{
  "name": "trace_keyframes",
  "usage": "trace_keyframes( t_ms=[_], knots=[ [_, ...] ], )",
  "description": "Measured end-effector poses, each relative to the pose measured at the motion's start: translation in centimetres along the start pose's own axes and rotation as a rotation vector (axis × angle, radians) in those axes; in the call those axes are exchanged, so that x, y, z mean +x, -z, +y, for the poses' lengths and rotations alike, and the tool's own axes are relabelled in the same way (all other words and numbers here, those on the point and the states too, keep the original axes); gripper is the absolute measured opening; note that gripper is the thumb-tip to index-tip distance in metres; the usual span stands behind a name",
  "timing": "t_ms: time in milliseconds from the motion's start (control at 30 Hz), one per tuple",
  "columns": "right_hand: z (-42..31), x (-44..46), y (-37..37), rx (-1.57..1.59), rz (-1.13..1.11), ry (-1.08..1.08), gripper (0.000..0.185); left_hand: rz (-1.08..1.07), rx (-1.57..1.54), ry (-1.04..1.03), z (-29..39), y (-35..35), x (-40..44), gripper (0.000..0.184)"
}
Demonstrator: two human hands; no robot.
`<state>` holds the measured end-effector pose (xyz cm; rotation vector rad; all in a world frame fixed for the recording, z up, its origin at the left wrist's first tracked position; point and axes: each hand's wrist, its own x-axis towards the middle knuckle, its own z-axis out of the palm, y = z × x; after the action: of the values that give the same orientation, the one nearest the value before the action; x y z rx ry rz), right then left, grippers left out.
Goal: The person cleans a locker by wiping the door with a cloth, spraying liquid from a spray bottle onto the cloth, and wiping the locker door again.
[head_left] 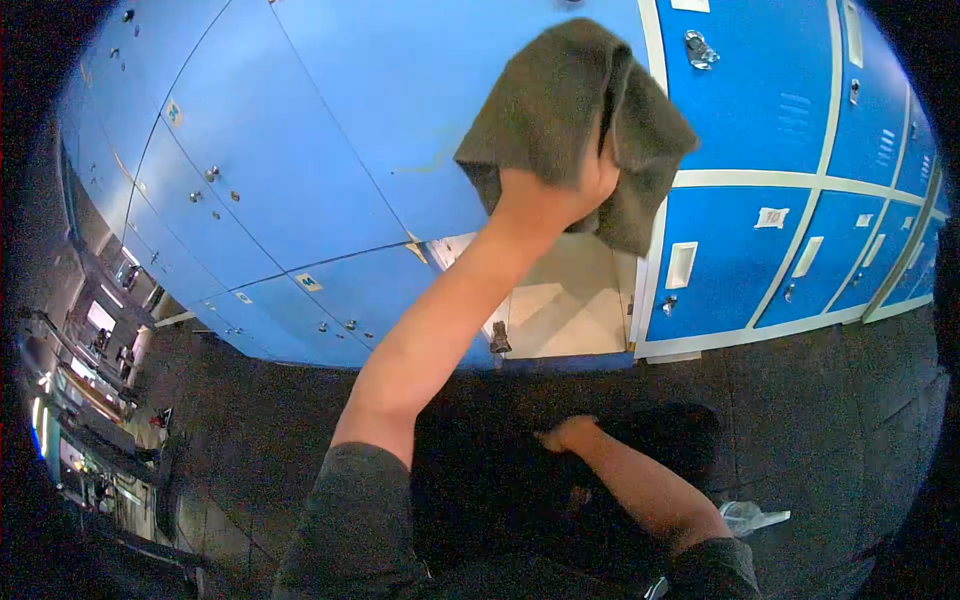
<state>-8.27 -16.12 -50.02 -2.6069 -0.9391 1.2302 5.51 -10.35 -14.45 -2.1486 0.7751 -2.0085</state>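
My left hand is raised with the arm stretched out and grips a dark grey-green cloth. The cloth is bunched around the fingers and hangs in loose folds before the blue locker doors. Just below it, a locker compartment stands open, showing a pale inside. My right hand is low over my dark clothing, its fingers pointing left, apparently resting there and holding nothing I can see. Beside the right forearm, a clear plastic object lies on the floor.
More blue lockers with white frames and small locks line the right side. A dark lock is at the open compartment's lower left. The floor is dark tiling. At far left, the room holds equipment and lights.
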Motion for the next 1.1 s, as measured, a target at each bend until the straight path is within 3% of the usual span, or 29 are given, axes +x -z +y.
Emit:
trace_keyframes(
  t_ms=[100,200,400,467,700,733,833,933,967,1100],
  knots=[
    [0.6,1.0,-0.8,-0.007,0.017,-0.014,0.075,0.012,-0.112,0.032,1.1,-0.9,1.0,0.049],
    [0.9,0.7,-1.1,0.025,0.029,-0.026,0.074,-0.010,-0.027,-0.027,2.1,0.1,-0.1,0.033],
    [-0.3,-0.9,0.6,0.039,0.033,0.023,0.073,-0.214,-0.279,0.031,2.0,1.5,-5.9,0.034],
    [0.9,1.5,-1.3,0.043,0.160,0.124,0.073,-0.147,-0.209,-0.005,1.6,1.6,-5.6,0.035],
    [-0.1,-0.5,0.4,0.056,0.005,0.007,0.070,0.232,0.220,-0.110,-3.5,-0.5,3.3,0.037],
    [-0.1,-0.5,0.5,0.056,-0.007,-0.003,0.070,0.257,0.117,-0.072,-3.6,-0.5,4.1,0.038],
    [-0.4,-1.1,1.0,0.064,-0.037,-0.020,0.070,0.145,0.226,-0.118,-2.5,-0.2,2.6,0.051],
    [-0.7,-1.9,1.6,0.073,-0.050,-0.034,0.069,0.072,-0.117,-0.008,-1.0,0.1,0.9,0.053],
    [-0.5,-1.8,1.2,0.082,-0.024,-0.033,0.069,0.079,-0.087,-0.004,-0.6,0.4,-0.6,0.046],
    [0.6,1.1,-0.8,0.034,-0.011,-0.006,0.068,-0.057,-0.059,-0.002,0.6,1.6,-4.7,0.046]
  ],
)
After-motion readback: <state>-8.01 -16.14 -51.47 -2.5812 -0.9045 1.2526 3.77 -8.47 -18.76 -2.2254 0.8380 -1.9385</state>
